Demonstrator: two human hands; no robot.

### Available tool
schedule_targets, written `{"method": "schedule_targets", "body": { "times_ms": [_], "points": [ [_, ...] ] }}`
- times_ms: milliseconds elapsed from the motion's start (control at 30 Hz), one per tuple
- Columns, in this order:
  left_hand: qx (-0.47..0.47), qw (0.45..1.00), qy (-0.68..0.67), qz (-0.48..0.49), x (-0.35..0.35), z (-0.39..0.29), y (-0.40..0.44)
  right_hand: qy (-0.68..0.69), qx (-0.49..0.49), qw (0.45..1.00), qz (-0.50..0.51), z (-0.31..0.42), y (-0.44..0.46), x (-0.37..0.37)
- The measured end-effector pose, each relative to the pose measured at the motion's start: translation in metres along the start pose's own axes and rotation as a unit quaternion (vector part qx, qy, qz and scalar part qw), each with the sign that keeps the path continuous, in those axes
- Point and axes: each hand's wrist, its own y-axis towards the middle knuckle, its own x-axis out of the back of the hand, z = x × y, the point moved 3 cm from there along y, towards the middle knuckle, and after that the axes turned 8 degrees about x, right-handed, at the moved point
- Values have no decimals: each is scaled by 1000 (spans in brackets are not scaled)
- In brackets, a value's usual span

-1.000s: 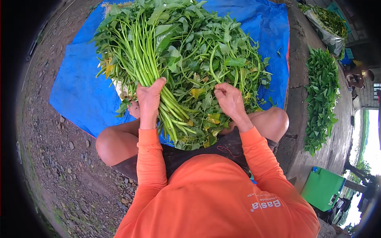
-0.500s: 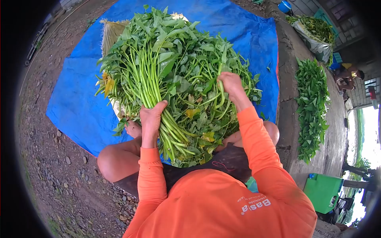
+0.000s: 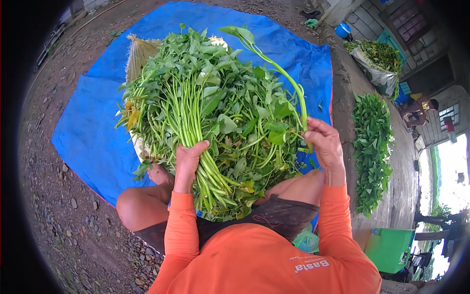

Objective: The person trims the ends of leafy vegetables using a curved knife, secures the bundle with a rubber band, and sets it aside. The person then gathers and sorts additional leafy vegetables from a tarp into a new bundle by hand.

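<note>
A thick bunch of water spinach [image 3: 190,115] is gripped round its stems by my left hand [image 3: 190,164], cut ends toward me and leaves pointing away. My right hand [image 3: 324,142] pinches one long water spinach stem [image 3: 294,83] near its lower end, raised at the right side. That stem curves up and to the left, with leaves at its tip. Beneath both hands spreads a loose heap of water spinach [image 3: 247,142], with some yellowed leaves mixed in.
The heap lies on a blue tarp [image 3: 88,132] between my bent legs. To the right, bundled greens [image 3: 372,152] line a concrete ledge, with a filled sack [image 3: 374,68] beyond. A green box [image 3: 389,250] stands at lower right. Another person [image 3: 418,109] sits far right.
My right hand has moved right, lifting a single stem out of the heap. My left hand keeps its hold on the bunch. The view has shifted slightly.
</note>
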Motion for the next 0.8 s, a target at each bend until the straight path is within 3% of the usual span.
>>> {"method": "schedule_targets", "body": {
  "times_ms": [100,200,300,400,500,600,667,700,767,800],
  "points": [
    [21,1000,-14,-3,0,6,4,-65,58,995,39,-20,-24,-38],
    [14,1000,-6,16,0,22,17,-266,132,949,107,-22,-50,-88],
    [25,997,-62,46,-11,38,23,-310,151,912,220,-63,-83,-122],
    [26,994,-91,52,-14,51,19,-313,87,900,290,-80,-107,-147],
    [40,990,-111,72,-17,46,14,-395,233,866,202,-63,-100,-160],
    [27,986,-133,94,-17,46,15,-266,96,949,140,-43,-61,-184],
    [13,983,-152,107,-25,44,11,-269,154,944,110,-46,-23,-206],
    [15,983,-150,106,-28,45,9,-367,222,899,91,-67,0,-211],
    [11,984,-149,98,-27,46,8,-419,39,876,236,-81,30,-220],
    [-5,985,-143,93,-26,48,10,-398,23,888,227,-85,34,-222]
  ]
}}
